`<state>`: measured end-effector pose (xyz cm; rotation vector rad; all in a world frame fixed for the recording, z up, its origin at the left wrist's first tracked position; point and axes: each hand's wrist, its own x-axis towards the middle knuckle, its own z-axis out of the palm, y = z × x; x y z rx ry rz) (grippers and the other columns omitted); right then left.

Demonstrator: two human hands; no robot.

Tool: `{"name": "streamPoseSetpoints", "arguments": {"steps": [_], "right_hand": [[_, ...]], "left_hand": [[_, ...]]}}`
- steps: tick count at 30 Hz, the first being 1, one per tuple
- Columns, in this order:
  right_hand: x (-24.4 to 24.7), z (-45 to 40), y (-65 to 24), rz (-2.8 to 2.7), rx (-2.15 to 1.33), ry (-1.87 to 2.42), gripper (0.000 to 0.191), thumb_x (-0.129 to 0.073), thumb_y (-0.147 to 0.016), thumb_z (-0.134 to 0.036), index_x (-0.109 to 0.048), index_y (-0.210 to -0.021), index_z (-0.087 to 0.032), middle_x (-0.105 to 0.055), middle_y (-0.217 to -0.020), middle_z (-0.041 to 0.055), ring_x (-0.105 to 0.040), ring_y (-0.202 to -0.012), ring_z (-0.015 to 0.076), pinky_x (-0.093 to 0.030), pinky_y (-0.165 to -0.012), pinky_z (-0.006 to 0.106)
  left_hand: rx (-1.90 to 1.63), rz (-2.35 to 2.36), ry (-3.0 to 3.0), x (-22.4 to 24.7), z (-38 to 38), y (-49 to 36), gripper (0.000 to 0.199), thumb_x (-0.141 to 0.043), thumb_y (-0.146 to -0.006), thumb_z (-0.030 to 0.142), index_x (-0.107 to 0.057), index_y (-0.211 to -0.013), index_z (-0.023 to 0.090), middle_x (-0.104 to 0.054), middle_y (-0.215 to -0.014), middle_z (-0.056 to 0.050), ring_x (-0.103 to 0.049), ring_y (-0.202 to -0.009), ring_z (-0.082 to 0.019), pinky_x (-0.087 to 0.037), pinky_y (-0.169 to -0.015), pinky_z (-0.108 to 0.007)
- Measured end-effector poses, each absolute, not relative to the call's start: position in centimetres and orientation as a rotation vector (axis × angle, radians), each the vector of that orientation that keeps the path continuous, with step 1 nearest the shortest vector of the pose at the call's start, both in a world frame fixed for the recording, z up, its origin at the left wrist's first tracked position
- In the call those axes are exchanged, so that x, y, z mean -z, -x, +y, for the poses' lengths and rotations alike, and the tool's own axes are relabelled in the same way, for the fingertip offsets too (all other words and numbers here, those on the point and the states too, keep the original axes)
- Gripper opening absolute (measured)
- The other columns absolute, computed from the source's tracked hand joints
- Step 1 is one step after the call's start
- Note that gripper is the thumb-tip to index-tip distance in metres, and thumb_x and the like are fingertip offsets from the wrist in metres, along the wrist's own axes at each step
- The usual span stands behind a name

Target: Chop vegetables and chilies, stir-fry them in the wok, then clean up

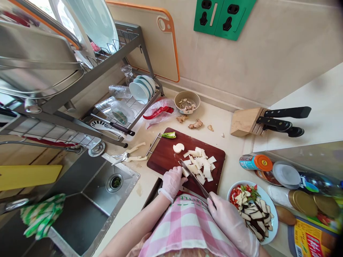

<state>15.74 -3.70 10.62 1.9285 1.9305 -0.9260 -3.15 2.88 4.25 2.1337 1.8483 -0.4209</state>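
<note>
We've our L hand [173, 181], fingers curled down on a white piece [185, 172] on the brown board [162, 153] by the cut slices [207, 170], & R hand [226, 210], fingers wrapped round the knife [195, 178], blade beside the piece.

Cutting board [163, 153] looks like smooth, dark wood with a slight sheen, and the knife [195, 177] has a plain metal blade. The left hand [172, 182] and right hand [227, 216] are both in thin, see-through plastic, kinda crinkly and a bit shiny. Apron [177, 228] is matt cloth. Knife block [244, 120] is pale matt wood, pretty smooth. Sink [99, 185] is satiny metal, plate [275, 221] looks like glossy ceramic, and the counter [233, 160] is smooth. Ginger [197, 124] has rough, knobbly skin, lol.
</note>
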Motion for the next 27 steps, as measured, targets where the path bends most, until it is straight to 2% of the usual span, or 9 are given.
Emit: {"name": "streamPoseSetpoints", "arguments": {"steps": [13,27], "right_hand": [[-11.18,-3.88,-16.00,1.880,0.926,-1.862,0.025,-0.034,-0.093,-0.022,-0.060,-0.091,-0.022,-0.072,-0.087,0.0052,-0.068,-0.076,0.0200,-0.033,-0.056,0.027],[-10.47,-4.11,-16.41,1.783,1.021,-1.832,0.032,-0.032,-0.093,-0.023,-0.061,-0.107,-0.021,-0.071,-0.100,0.0109,-0.068,-0.091,0.0249,-0.044,-0.068,0.029]], "left_hand": [[0.425,1.833,-2.165,-4.44,3.03,3.02,0.041,-0.058,-0.079,0.050,-0.053,-0.100,0.015,-0.059,-0.091,-0.009,-0.061,-0.077,-0.026,-0.046,-0.061,-0.034],[0.450,1.808,-2.163,-4.64,2.81,2.84,0.042,-0.057,-0.081,0.048,-0.052,-0.107,0.015,-0.059,-0.093,-0.010,-0.060,-0.080,-0.026,-0.044,-0.063,-0.034]]}}
